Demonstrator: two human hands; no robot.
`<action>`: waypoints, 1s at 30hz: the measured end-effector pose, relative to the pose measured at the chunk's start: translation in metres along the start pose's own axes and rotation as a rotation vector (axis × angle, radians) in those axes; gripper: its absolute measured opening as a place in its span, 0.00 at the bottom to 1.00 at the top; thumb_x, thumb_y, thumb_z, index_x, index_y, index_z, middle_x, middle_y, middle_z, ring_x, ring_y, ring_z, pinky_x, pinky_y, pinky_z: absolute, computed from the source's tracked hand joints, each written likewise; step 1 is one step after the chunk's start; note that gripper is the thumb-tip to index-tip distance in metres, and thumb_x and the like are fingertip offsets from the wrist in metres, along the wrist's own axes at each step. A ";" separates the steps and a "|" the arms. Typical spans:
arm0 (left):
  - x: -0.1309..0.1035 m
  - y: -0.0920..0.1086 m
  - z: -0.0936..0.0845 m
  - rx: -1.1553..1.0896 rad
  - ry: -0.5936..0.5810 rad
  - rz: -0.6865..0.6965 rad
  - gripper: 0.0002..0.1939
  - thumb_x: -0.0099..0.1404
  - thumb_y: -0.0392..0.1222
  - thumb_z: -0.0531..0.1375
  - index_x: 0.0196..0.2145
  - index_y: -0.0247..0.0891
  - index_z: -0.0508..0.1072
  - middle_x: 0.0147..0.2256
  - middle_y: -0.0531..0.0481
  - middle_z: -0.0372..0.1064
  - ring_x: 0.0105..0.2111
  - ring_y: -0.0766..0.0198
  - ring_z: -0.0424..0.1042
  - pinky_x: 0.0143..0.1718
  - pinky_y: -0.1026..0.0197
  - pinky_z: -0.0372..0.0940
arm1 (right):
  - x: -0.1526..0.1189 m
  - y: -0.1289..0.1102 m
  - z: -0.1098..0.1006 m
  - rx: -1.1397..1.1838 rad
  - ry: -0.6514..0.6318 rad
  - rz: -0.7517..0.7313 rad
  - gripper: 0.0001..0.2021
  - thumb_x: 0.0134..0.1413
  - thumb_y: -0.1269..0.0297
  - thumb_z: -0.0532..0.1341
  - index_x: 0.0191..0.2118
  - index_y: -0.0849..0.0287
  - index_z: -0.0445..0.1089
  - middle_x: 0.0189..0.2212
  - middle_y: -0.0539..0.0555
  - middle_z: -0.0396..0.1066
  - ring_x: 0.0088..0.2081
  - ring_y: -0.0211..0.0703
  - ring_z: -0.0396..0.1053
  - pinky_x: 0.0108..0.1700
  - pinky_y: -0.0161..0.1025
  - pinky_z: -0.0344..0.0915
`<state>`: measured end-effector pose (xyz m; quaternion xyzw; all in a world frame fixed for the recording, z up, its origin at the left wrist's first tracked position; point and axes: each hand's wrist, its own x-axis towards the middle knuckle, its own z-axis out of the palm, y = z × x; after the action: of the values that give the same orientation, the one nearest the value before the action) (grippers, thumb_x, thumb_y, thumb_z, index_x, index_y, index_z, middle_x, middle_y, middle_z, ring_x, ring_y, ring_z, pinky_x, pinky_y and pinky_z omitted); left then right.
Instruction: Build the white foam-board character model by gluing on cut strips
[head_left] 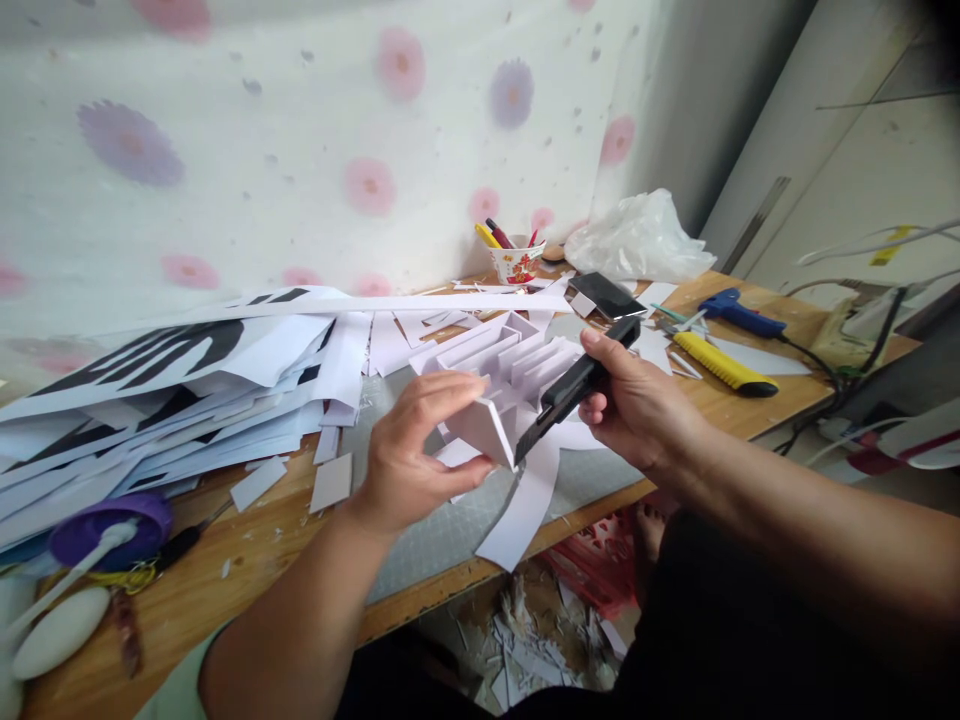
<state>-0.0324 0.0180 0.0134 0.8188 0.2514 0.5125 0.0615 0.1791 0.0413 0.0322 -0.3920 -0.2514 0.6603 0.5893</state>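
Note:
My left hand (405,445) pinches a small white foam-board piece (486,432) between thumb and fingers, tilted above the mat. My right hand (645,405) is wrapped round a black utility knife (576,382). Its blade points down and left, its tip at or very close to the piece's right lower edge; whether they touch I cannot tell. Behind both hands stands a white board structure (517,335) with several upright strips, partly hidden by the knife and fingers. Beneath lies a grey cutting mat (420,545), with a curved white strip (517,520) hanging over its front edge.
Stacked printed sheets (225,390) fill the left of the wooden table (225,590). At the right are a yellow cutter (724,363), a blue glue gun (742,312) with its cable and a dark phone (609,295). A pen cup (517,262) and plastic bag (641,235) stand behind.

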 end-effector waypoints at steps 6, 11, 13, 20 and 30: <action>-0.002 -0.003 -0.004 -0.017 0.030 -0.052 0.36 0.46 0.29 0.69 0.52 0.44 0.66 0.49 0.42 0.69 0.49 0.50 0.68 0.52 0.44 0.65 | -0.004 -0.003 0.001 0.042 0.004 0.030 0.13 0.44 0.60 0.67 0.23 0.58 0.62 0.13 0.41 0.62 0.09 0.26 0.53 0.09 0.25 0.49; -0.003 -0.003 -0.001 -0.026 -0.003 -0.042 0.35 0.47 0.30 0.68 0.52 0.44 0.66 0.48 0.42 0.69 0.49 0.51 0.68 0.51 0.44 0.65 | -0.004 -0.014 0.006 0.090 0.040 -0.022 0.14 0.44 0.59 0.67 0.24 0.57 0.61 0.12 0.39 0.60 0.09 0.25 0.52 0.09 0.25 0.48; -0.003 -0.002 0.001 -0.026 -0.011 -0.035 0.35 0.47 0.30 0.68 0.52 0.43 0.66 0.48 0.42 0.69 0.49 0.51 0.68 0.52 0.43 0.64 | -0.004 -0.014 0.007 0.095 0.039 -0.032 0.14 0.43 0.58 0.68 0.24 0.57 0.62 0.13 0.39 0.60 0.10 0.25 0.53 0.10 0.25 0.49; -0.003 -0.001 0.002 -0.040 0.004 -0.035 0.36 0.46 0.29 0.69 0.52 0.43 0.66 0.48 0.41 0.69 0.49 0.50 0.68 0.52 0.42 0.64 | -0.002 -0.007 0.009 0.083 0.029 -0.005 0.14 0.43 0.59 0.68 0.24 0.57 0.62 0.14 0.40 0.61 0.10 0.25 0.53 0.09 0.25 0.50; -0.003 -0.002 0.001 -0.024 0.032 -0.049 0.35 0.46 0.30 0.69 0.52 0.45 0.67 0.48 0.43 0.70 0.49 0.51 0.69 0.52 0.43 0.65 | -0.002 -0.005 0.006 0.040 0.024 0.012 0.13 0.44 0.61 0.67 0.24 0.58 0.61 0.13 0.40 0.61 0.09 0.25 0.52 0.09 0.25 0.49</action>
<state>-0.0331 0.0182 0.0102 0.8033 0.2660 0.5268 0.0800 0.1773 0.0411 0.0395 -0.3897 -0.2288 0.6637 0.5961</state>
